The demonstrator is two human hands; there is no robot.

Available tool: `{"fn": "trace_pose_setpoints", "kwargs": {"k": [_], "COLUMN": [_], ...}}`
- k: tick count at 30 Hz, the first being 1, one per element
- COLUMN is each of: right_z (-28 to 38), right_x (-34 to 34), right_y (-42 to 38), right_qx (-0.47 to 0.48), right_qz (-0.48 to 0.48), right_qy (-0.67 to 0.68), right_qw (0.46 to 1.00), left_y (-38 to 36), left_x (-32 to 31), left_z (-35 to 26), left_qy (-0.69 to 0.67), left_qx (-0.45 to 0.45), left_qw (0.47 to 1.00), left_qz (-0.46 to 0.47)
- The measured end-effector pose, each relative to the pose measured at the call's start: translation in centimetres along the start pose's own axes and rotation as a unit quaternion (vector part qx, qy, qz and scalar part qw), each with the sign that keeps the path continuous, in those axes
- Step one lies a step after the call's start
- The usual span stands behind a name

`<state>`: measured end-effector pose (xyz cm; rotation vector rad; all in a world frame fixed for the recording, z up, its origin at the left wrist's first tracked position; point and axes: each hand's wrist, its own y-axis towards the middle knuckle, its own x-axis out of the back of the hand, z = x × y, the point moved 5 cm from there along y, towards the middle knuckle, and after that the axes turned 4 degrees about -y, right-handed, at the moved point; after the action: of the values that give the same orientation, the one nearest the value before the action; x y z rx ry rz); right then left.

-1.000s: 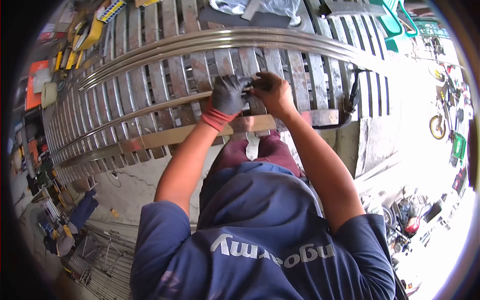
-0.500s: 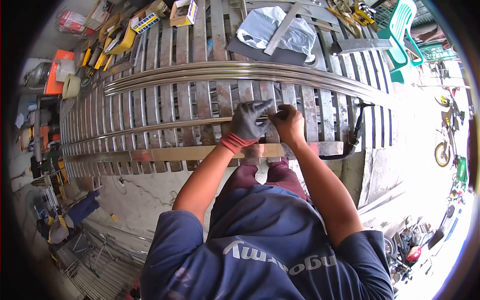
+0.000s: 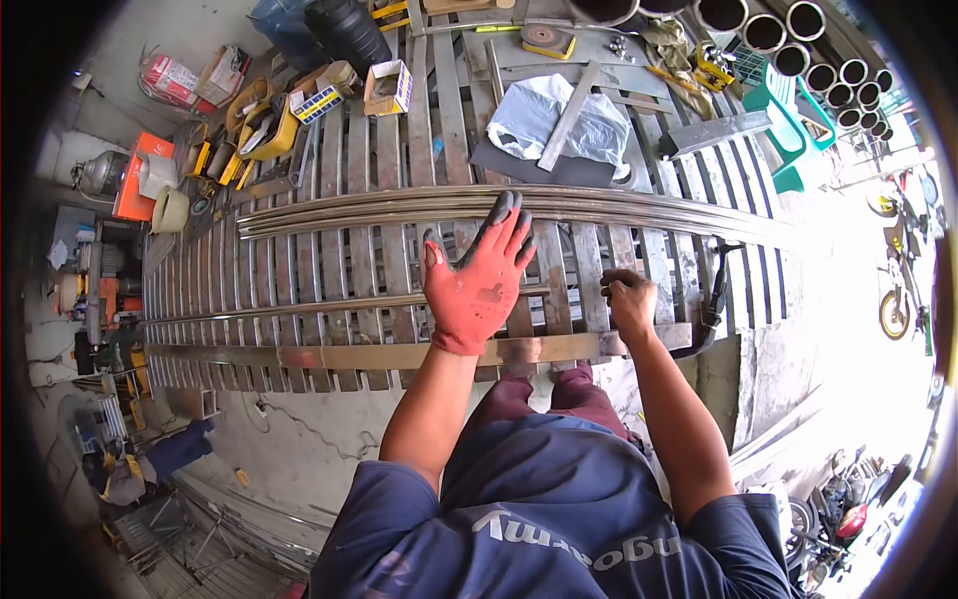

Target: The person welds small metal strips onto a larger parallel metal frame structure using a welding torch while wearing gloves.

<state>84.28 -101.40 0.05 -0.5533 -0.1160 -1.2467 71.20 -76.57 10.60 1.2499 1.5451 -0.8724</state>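
My left hand (image 3: 474, 285) wears a red glove with dark fingertips. Its fingers are stretched out and spread, and it hovers over the slatted metal workbench (image 3: 344, 265) with nothing in its grasp. Under it runs a thin shiny metal tube (image 3: 369, 302), lying lengthwise on the slats. To the right is my bare right hand (image 3: 633, 301), fingers curled in and darkened at the tips; what they hold, if anything, cannot be made out. Beyond the left hand lies a bundle of polished tubes (image 3: 369, 212). A flat metal bar (image 3: 419, 355) forms the near edge.
On the far side are a plastic bag (image 3: 539, 115) with a metal strip on it, a small open box (image 3: 387, 88) and a yellow tool holder (image 3: 269, 130). A black hose-like piece (image 3: 715, 290) hangs at the right end. Round pipes (image 3: 763, 33) and a green chair (image 3: 783, 110) stand beyond.
My hands were close together at the thin tube's end. They have separated, the left turning its red side up and spreading its fingers, the right moving right. The view has tilted upward.
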Motion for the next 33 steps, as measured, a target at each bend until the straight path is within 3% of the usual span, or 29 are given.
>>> {"fn": "trace_pose_setpoints", "kwargs": {"k": [6, 9, 11, 14, 16, 19, 21, 22, 28, 31, 33], "right_z": [0.2, 0.4, 1.4, 6.1, 9.2, 12.2, 12.2, 11.9, 13.6, 13.1, 13.6], "right_x": [1.8, 2.7, 3.5, 3.3, 2.6, 2.4, 2.7, 3.4, 7.3, 9.5, 11.2], "right_y": [-0.9, -2.3, -3.7, -9.3, -13.8, -19.0, -20.4, -20.8, -25.3, -27.4, -29.4], "right_qx": [-0.064, -0.093, -0.029, 0.025, 0.097, 0.205, 0.262, 0.22, 0.176, 0.186, 0.193], "right_qz": [0.022, 0.05, 0.081, 0.202, 0.27, 0.328, 0.326, 0.347, 0.374, 0.375, 0.39], "right_qy": [0.05, 0.166, 0.118, 0.133, 0.101, 0.074, 0.069, 0.082, 0.197, 0.249, 0.281], "right_qw": [0.996, 0.98, 0.989, 0.97, 0.953, 0.919, 0.906, 0.908, 0.889, 0.873, 0.855], "left_y": [-1.4, -3.9, -6.2, -11.2, -13.1, -15.7, -16.7, -17.2, -20.7, -22.1, -22.3], "left_x": [1.2, 2.7, 3.2, 0.3, 1.9, -5.6, -5.8, -6.4, -10.0, -17.8, -18.6], "left_z": [0.3, 2.2, 3.8, 4.8, 7.6, 7.7, 8.8, 9.0, 12.6, 13.3, 14.8], "left_qy": [-0.009, 0.12, 0.184, 0.304, 0.319, 0.297, 0.289, 0.285, 0.236, 0.29, 0.369], "left_qx": [-0.001, 0.049, 0.086, 0.135, 0.127, 0.109, 0.088, 0.083, 0.102, 0.103, 0.073], "left_qw": [1.0, 0.992, 0.979, 0.941, 0.939, 0.949, 0.953, 0.955, 0.966, 0.951, 0.924], "left_qz": [0.019, -0.005, -0.027, -0.057, 0.008, 0.011, 0.006, 0.013, 0.028, 0.027, 0.073]}}
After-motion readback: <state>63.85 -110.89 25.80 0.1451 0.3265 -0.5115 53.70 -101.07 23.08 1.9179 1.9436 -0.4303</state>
